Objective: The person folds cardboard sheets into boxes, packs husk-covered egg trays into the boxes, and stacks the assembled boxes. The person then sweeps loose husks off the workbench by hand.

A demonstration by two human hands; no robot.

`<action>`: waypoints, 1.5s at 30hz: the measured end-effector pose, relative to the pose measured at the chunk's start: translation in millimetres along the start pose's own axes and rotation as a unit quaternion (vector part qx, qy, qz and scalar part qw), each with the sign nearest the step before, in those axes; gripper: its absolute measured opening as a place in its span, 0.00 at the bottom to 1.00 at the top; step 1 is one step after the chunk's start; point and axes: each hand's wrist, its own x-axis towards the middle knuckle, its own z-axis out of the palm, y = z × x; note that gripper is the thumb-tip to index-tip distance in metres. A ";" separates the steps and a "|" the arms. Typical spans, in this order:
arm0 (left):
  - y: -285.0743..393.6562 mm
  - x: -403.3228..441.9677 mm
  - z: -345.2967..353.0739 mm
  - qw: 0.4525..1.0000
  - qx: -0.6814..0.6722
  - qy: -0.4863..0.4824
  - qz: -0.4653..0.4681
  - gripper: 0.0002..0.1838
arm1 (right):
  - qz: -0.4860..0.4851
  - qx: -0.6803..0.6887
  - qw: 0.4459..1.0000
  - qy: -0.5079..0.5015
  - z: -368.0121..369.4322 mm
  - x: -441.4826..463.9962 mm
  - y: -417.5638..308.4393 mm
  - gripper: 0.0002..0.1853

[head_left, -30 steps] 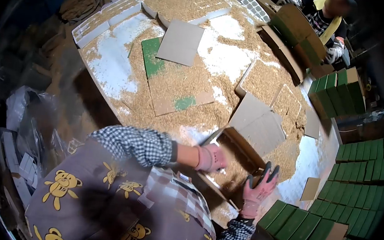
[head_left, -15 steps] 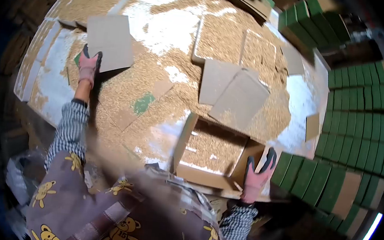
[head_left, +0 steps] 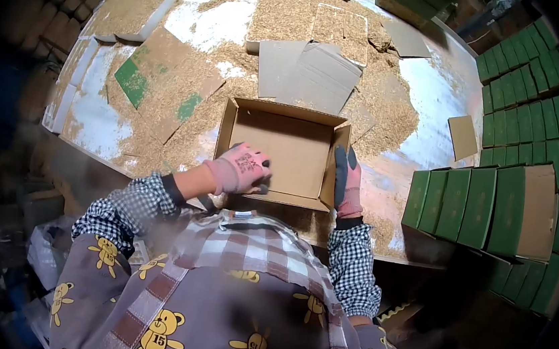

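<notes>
An open cardboard box (head_left: 285, 111) stands at the table's near edge. A plain brown cardboard sheet (head_left: 285, 151) lies inside, and no shavings show within the walls. My left hand (head_left: 243, 170), in a pink glove with dark fingertips, reaches over the near left part of the box. Its fingers are a little apart, touching the sheet or just above it. Against the box's right wall rests my right hand (head_left: 349, 181), gloved alike, its fingers stretched out along the wall. Behind the box, grey cardboard sheets (head_left: 309, 76) overlap on the wood shavings.
Loose shavings (head_left: 386, 111) cover much of the white table (head_left: 429, 88). Filled trays (head_left: 281, 20) stand at the back. Green-and-brown sheets (head_left: 133, 83) lie at left, a small cardboard piece (head_left: 463, 137) at right. Green boxes (head_left: 465, 202) are stacked along the right side.
My left hand has come from the far left, where it held a grey sheet, to the box. A brown sheet now covers the box's shavings. My right hand has straightened against the wall.
</notes>
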 end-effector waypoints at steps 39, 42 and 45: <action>368.1 118.1 -322.6 0.760 -0.609 0.114 0.196 0.39 | -0.571 0.233 0.735 0.284 -517.3 -83.3 -235.1 0.26; 363.2 171.8 -315.4 0.713 -0.024 0.608 0.348 0.42 | -0.509 0.240 0.747 0.354 -477.5 -111.2 -225.4 0.22; 388.7 178.5 -324.0 0.721 0.103 0.514 0.452 0.38 | -0.515 0.054 0.717 0.467 -458.1 -105.7 -182.9 0.24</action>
